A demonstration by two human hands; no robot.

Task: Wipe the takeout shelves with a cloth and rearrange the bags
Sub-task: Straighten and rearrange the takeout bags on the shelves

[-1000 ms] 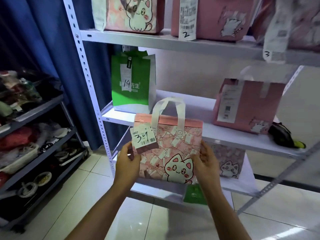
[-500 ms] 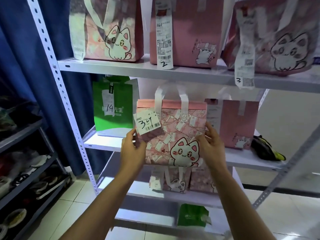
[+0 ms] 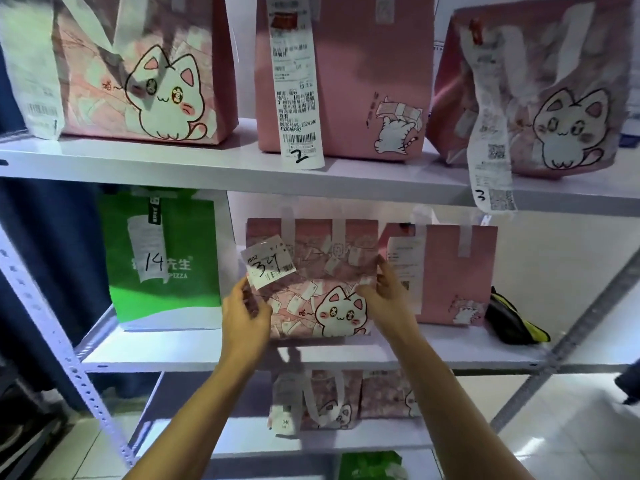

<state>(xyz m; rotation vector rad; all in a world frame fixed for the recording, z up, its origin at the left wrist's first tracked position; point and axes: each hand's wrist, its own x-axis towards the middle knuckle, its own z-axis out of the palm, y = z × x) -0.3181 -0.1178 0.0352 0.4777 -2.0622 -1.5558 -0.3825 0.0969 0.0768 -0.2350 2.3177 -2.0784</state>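
A pink cat-print bag (image 3: 311, 292) tagged "34" stands on the middle shelf (image 3: 173, 351), between a green pizza bag (image 3: 162, 258) marked "14" and a plain pink bag (image 3: 446, 271). My left hand (image 3: 244, 306) grips its left edge just under the tag. My right hand (image 3: 389, 294) grips its right edge. A dark cloth with yellow trim (image 3: 512, 318) lies at the right end of the same shelf.
The top shelf (image 3: 225, 168) carries three pink bags with long receipts, two numbered "2" and "3". Two more pink cat bags (image 3: 329, 400) sit on the shelf below. Another green bag (image 3: 370, 465) is at the bottom. Blue curtain hangs at left.
Both hands have lifted the "34" bag from in front of the rack up and back onto the middle shelf. The view has tilted upward and moved closer.
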